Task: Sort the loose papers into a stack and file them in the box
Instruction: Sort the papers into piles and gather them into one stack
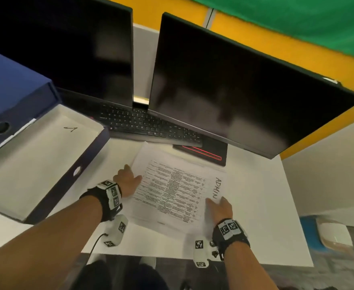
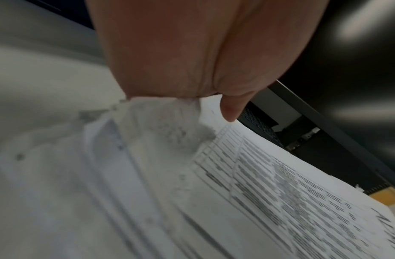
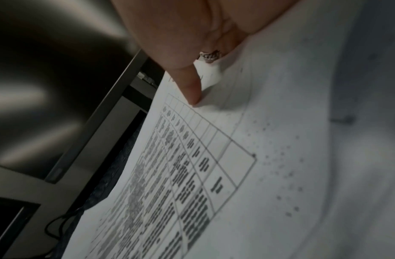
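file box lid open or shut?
Open. The blue file box shows its bare pale interior, lid swung back; the papers lie outside on the desk.

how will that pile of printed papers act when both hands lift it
Probably floppy: the papers are thin sheets that already curve up at the left hand. Sheets may slide apart, since the edges look uneven near the right hand. Likely light enough to carry to the box.
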Demonstrator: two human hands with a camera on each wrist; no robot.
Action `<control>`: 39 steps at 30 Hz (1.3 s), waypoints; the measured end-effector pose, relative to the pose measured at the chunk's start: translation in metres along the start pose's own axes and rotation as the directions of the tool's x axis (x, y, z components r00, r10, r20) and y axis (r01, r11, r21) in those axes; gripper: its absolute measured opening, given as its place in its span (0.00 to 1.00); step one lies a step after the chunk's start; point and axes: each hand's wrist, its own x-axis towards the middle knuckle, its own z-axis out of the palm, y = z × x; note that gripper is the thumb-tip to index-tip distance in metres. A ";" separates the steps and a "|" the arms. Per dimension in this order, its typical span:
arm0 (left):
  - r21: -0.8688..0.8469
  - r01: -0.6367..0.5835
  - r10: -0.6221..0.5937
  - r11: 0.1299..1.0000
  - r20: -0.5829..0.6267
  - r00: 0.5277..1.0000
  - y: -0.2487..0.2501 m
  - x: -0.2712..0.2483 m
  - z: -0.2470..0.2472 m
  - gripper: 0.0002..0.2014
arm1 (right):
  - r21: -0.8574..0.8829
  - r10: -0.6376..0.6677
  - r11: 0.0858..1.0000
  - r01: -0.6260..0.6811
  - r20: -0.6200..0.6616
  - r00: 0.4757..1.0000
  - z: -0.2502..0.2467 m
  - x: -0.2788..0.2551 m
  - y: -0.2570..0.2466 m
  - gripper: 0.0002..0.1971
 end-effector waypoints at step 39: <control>-0.608 -0.622 0.369 0.493 -0.502 0.783 0.032 -0.077 -0.069 0.20 | 0.442 -0.618 0.574 0.689 -0.319 0.719 -0.023 -0.106 -0.080 0.34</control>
